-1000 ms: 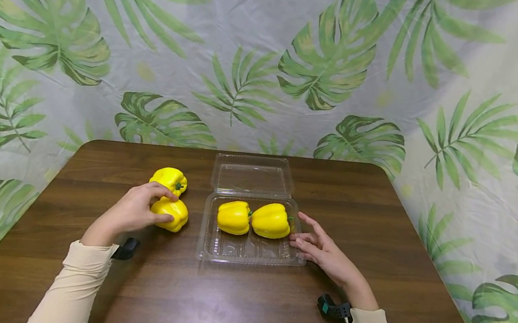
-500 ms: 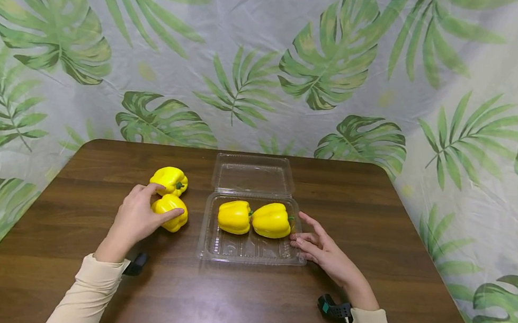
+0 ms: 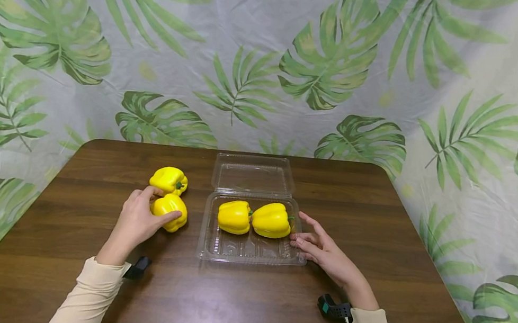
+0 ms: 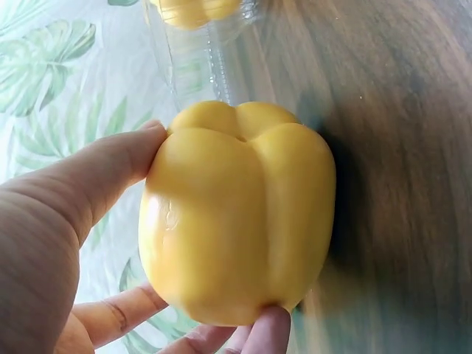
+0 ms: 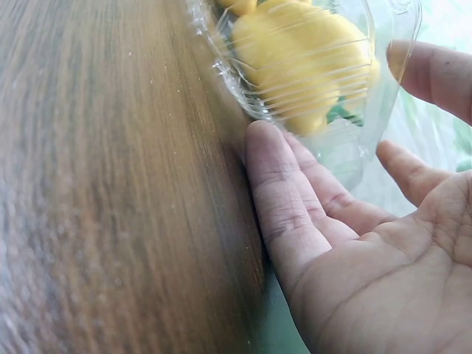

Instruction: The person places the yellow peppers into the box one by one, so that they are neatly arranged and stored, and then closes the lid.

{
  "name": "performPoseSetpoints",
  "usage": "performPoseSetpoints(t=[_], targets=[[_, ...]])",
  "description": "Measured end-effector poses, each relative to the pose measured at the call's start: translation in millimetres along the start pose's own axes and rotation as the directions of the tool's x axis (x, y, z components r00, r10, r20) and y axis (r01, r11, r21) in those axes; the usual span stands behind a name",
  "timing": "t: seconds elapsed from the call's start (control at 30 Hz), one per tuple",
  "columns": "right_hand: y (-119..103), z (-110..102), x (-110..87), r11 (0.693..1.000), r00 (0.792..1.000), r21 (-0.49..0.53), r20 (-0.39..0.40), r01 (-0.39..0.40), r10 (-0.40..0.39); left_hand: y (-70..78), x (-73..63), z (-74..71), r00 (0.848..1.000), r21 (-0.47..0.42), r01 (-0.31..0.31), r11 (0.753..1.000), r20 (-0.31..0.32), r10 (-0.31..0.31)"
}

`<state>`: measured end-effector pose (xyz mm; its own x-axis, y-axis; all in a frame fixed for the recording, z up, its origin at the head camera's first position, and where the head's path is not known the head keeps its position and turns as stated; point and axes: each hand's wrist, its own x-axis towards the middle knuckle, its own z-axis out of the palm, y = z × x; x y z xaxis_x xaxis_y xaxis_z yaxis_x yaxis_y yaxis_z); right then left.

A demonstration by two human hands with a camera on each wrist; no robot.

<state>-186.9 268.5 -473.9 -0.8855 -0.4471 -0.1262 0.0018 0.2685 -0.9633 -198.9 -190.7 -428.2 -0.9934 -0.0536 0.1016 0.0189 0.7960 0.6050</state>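
My left hand grips a yellow bell pepper on the table, left of the clear plastic clamshell container. In the left wrist view, the thumb presses one side of this bell pepper and fingertips touch the opposite side. Just behind it lies a second yellow bell pepper. Two more, a left pepper and a right pepper, lie side by side in the container's back half. My right hand rests relaxed fingers against the container's right wall, also visible in the right wrist view.
The container's hinged lid lies folded back behind its base. Everything stands on a dark wooden table. Behind the table's far edge hangs a leaf-patterned cloth. Each wrist wears a black strap device.
My left hand has shifted slightly to the right and turned, its thumb now lying across the near bell pepper's front side. The right hand and the container stay where they were.
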Motion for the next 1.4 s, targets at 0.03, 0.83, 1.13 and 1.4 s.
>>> performPoseSetpoints(t=[0.03,0.83,1.13,1.4], targets=[[0,0,-0.1,1.000,1.000,0.000,0.000,0.000,0.000,-0.6,0.2,-0.4,1.000,-0.004,-0.003,1.000,0.004,0.003],[0,0,-0.1,1.000,1.000,0.007,-0.004,0.000,0.000,-19.5,4.3,-17.8,0.988,-0.138,-0.099,0.986,0.107,0.114],[2,0,0.9,1.000,1.000,0.006,-0.002,-0.002,0.002,-26.1,4.3,-24.2,0.978,-0.170,-0.123,0.978,0.147,0.149],[2,0,0.8,1.000,1.000,0.011,-0.004,0.001,-0.001,-21.8,0.7,-19.8,0.986,-0.064,-0.113,0.992,0.113,0.120]])
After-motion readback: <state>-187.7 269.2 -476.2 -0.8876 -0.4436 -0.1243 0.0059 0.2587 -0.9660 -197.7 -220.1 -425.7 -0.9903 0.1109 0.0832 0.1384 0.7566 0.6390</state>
